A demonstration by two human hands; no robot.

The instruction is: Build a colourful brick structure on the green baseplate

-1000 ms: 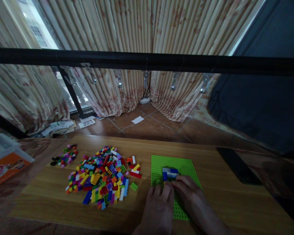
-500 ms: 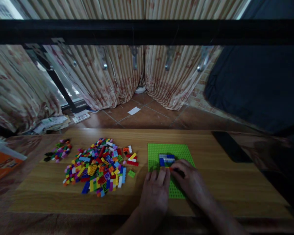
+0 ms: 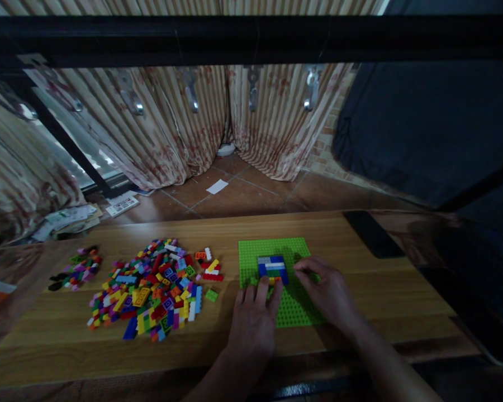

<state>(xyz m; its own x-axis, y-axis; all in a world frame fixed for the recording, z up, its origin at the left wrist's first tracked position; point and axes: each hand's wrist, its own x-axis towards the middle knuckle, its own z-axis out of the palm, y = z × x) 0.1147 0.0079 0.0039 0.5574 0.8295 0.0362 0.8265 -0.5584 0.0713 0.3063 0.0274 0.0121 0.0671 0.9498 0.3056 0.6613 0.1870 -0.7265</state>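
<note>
"Seeing where our blocks (image 3: 272, 264) are sitting?"

"They're sitting on the green board (image 3: 249, 251)."

"How's our grip looking?"

"Our left hand (image 3: 254, 318) is spreading its fingers at their near edge; our right hand (image 3: 326, 287) is curling beside them, leaving us unable to tell whether it's pinching anything."

Left grip (image 3: 254, 318): we see a bare hand, rounded at the knuckles, with slender fingers (image 3: 261, 290).
Left forearm (image 3: 222, 374): bare, smooth in outline, widening from a narrower wrist until the picture's lower edge cuts it.
Right grip (image 3: 327, 287): our other bare hand, its back smooth.
Right forearm (image 3: 385, 357): long, bare, cut by the same edge.
Nails: too small and dim for us to tell.
</note>
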